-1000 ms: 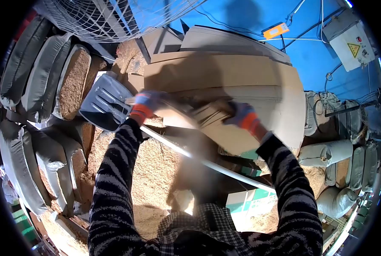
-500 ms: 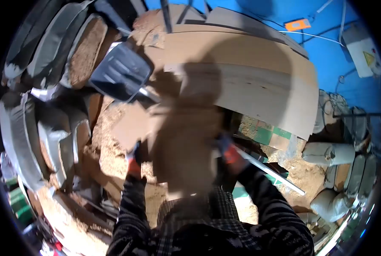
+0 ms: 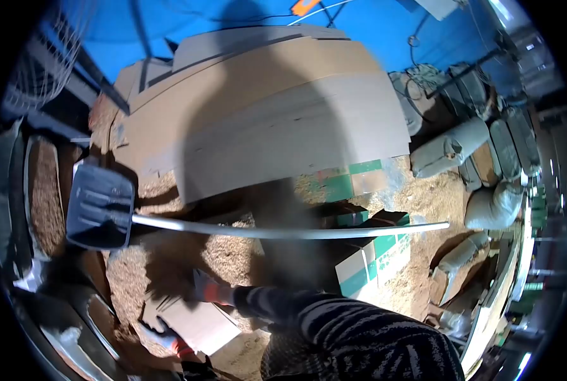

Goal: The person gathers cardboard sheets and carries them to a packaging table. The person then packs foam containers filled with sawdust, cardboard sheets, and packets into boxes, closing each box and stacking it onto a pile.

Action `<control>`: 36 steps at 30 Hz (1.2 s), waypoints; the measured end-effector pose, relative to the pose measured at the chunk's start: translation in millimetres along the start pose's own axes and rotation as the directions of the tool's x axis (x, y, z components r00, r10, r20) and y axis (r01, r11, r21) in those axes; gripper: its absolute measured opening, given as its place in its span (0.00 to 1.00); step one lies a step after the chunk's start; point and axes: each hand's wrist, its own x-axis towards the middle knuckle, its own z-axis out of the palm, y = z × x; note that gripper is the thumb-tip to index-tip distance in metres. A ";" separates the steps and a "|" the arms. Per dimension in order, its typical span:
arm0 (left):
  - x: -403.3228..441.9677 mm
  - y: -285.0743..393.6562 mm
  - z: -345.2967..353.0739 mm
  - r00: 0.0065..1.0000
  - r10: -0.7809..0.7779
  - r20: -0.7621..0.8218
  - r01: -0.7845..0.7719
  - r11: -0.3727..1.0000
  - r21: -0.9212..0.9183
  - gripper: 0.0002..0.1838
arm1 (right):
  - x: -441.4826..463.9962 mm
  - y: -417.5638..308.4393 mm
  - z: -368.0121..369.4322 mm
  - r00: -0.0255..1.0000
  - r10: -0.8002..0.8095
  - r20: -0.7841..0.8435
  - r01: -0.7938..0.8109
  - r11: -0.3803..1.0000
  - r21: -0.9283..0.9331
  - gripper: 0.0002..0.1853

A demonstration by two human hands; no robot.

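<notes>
My left hand, in a dark glove with an orange cuff, is at the near-left edge of a cardboard piece. Its fingers look spread, and it touches or nearly touches the edge. My right hand, gloved the same way, reaches across to the cardboard's upper edge; blur and shadow obscure its fingers. The cardboard lies low over sawdust. Beyond both hands stretches a shovel with a dark blade and a long pale handle.
Large cardboard sheets lie ahead, partly under my shadow. Filled sacks stand at the left and right. A green-and-white box sits under the shovel handle. An orange item lies on the blue floor.
The view has turned right. The cardboard, earlier upright and blurred between both hands, is now low at the left. My right hand has swung across to the left; both hands are lower.
</notes>
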 end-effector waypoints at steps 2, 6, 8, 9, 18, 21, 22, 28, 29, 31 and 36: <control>2.2 54.3 79.8 0.968 0.188 0.164 -0.192 0.981 0.010 0.49 | -11.1 9.8 -51.3 0.909 -0.400 -0.119 0.399 0.916 -0.031 0.53; -18.6 188.9 286.4 0.561 0.640 0.525 -0.638 0.738 -0.219 0.66 | 18.0 105.9 -256.5 0.705 -0.570 -0.422 0.410 0.813 -0.414 0.46; -35.6 256.6 362.8 0.409 0.562 0.719 -0.757 0.649 -0.077 0.70 | -21.3 124.8 -387.2 0.661 -0.470 -0.584 -0.049 0.750 -0.659 0.47; -41.3 293.9 399.8 0.288 0.575 0.766 -0.861 0.506 -0.055 0.71 | -57.3 103.1 -461.3 0.590 -0.515 -0.622 -0.259 0.609 -0.750 0.51; -24.8 352.4 584.6 0.059 0.102 0.993 -0.991 0.129 0.046 0.68 | -25.1 85.6 -607.2 0.870 -0.436 -0.232 -0.022 0.436 -0.900 0.62; -29.4 346.3 585.4 0.034 0.029 0.999 -0.999 0.034 0.033 0.63 | 3.4 73.6 -610.5 0.881 -0.462 -0.100 0.078 0.351 -0.933 0.61; -30.3 329.8 585.2 -0.011 0.144 0.990 -1.000 -0.003 -0.011 0.58 | 10.2 68.8 -612.3 0.883 -0.464 -0.069 0.087 0.307 -0.948 0.61; 47.2 316.6 574.2 0.203 0.553 0.808 -0.733 0.633 -0.249 0.51 | 26.9 41.1 -608.6 0.935 -0.354 0.035 0.096 0.156 -0.983 0.53; 74.6 315.1 572.9 0.311 0.573 0.758 -0.674 0.696 -0.250 0.49 | 31.3 53.7 -604.8 0.913 -0.407 0.022 0.087 0.141 -0.986 0.51; 137.6 287.9 601.9 0.442 0.690 0.573 -0.813 0.578 -0.070 0.47 | 33.2 59.3 -605.3 0.888 -0.458 0.032 0.095 0.115 -0.989 0.48; 197.1 306.1 671.1 0.585 0.296 0.755 -0.751 0.549 0.367 0.45 | 23.9 66.1 -612.9 0.877 -0.471 0.091 0.143 0.075 -0.987 0.45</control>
